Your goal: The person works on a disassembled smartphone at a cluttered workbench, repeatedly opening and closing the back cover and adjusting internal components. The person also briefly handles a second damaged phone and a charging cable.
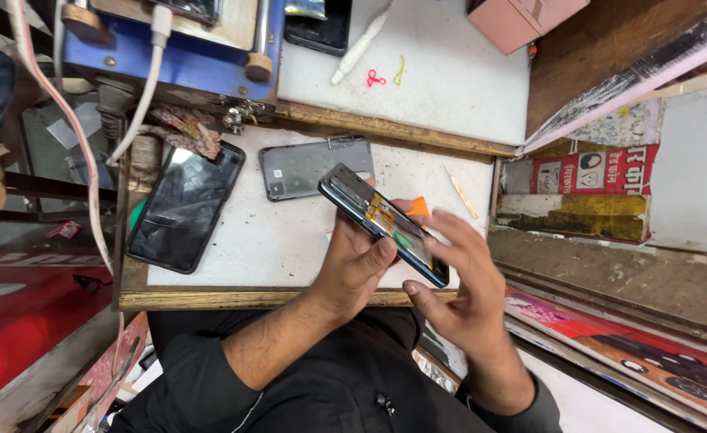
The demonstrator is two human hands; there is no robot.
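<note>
A black phone point(183, 206) lies face up at the worktable's point(249, 248) left, a grey back cover point(309, 168) beside it. Above the table's front edge, the left hand point(353, 261) grips an opened smartphone point(381, 223), its orange and green innards exposed. The right hand point(465, 293) touches it, fingers spread, grasping nothing.

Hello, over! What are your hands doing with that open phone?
Left hand grips the opened phone, tilted above the white mat. Right hand at its lower end. Grey back cover behind.
</note>
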